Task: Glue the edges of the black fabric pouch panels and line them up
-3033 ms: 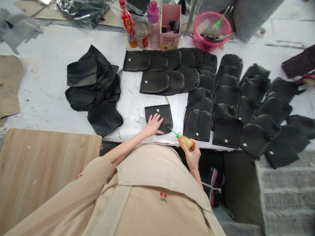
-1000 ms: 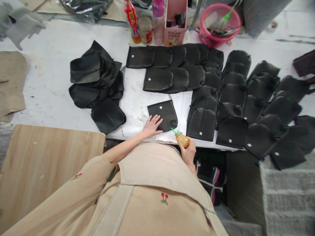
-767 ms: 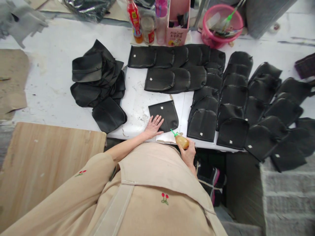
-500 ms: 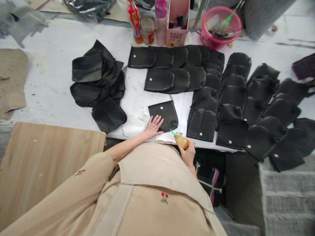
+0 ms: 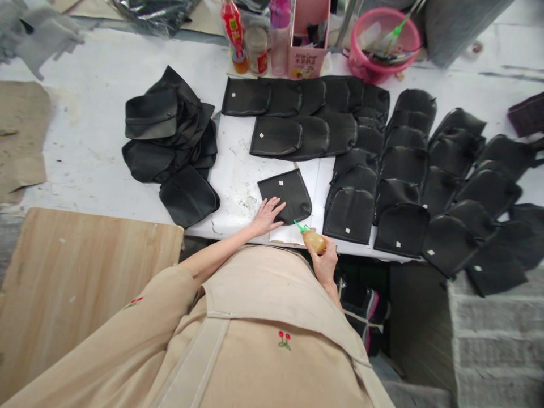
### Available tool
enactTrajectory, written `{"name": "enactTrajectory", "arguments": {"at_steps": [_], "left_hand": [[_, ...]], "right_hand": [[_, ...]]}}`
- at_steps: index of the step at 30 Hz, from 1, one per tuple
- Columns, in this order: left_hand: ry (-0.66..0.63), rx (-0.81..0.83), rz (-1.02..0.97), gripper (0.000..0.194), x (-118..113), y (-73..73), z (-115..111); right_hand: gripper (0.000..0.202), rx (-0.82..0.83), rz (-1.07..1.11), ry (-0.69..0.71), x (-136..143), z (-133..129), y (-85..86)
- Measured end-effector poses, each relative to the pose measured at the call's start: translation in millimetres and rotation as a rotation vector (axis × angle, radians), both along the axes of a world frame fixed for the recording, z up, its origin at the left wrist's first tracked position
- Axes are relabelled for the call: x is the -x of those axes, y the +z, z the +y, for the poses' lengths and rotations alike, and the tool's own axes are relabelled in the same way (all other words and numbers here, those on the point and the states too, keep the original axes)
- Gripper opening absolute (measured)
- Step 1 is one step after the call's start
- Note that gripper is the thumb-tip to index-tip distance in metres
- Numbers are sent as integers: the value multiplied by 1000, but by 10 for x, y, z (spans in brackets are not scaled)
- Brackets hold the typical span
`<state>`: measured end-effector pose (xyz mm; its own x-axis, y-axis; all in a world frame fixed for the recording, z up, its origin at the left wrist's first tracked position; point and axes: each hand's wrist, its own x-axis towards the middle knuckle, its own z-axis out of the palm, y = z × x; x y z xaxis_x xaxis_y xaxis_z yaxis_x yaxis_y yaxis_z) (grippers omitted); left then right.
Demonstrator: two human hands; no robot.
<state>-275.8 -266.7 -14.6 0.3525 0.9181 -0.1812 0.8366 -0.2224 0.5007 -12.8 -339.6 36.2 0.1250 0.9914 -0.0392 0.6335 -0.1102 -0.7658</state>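
A black leather-like piece [image 5: 293, 195] with one rounded edge and a small white tag lies on the white table near its front edge. My left hand [image 5: 267, 217] rests on its left side, fingers spread flat. In my right hand [image 5: 325, 262] is a squeeze bottle [image 5: 313, 240] of amber liquid with a thin green nozzle. The nozzle tip is at the lower edge of the black piece; whether it touches cannot be made out.
Rows of overlapping black pieces [image 5: 351, 212] cover the table's right side. A loose heap of black pieces [image 5: 170, 130] lies to the left. Behind stand a red-labelled drink bottle [image 5: 233, 34], a glass jar [image 5: 257, 54], a pink box [image 5: 306, 62] and a pink basket [image 5: 361, 65].
The black piece has turned slightly under my left hand, its rounded edge shifting to the right. The squeeze bottle stays nearly in place in my right hand.
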Motion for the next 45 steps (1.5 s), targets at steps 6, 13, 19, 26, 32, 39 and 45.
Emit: {"name": "enactTrajectory", "arguments": {"at_steps": [6, 13, 19, 26, 32, 39, 45], "left_hand": [[-76, -56, -7, 35, 75, -7, -43], [-113, -96, 30, 32, 59, -16, -43], [-82, -87, 25, 39, 27, -4, -53], [-101, -71, 46, 43, 45, 43, -35], [-130, -30, 47, 50, 82, 57, -1], [-139, -26, 54, 50, 95, 39, 14], [-166, 13, 78, 50, 115, 84, 52]], "right_hand": [[48, 6, 3, 8, 13, -31, -10], [49, 10, 15, 24, 15, -59, -21], [47, 3, 15, 103, 87, -67, -8], [49, 12, 20, 87, 78, -55, -47], [45, -9, 37, 189, 144, -7, -54], [45, -32, 29, 204, 244, 106, -93], [46, -22, 43, 212, 248, 149, -76]]}}
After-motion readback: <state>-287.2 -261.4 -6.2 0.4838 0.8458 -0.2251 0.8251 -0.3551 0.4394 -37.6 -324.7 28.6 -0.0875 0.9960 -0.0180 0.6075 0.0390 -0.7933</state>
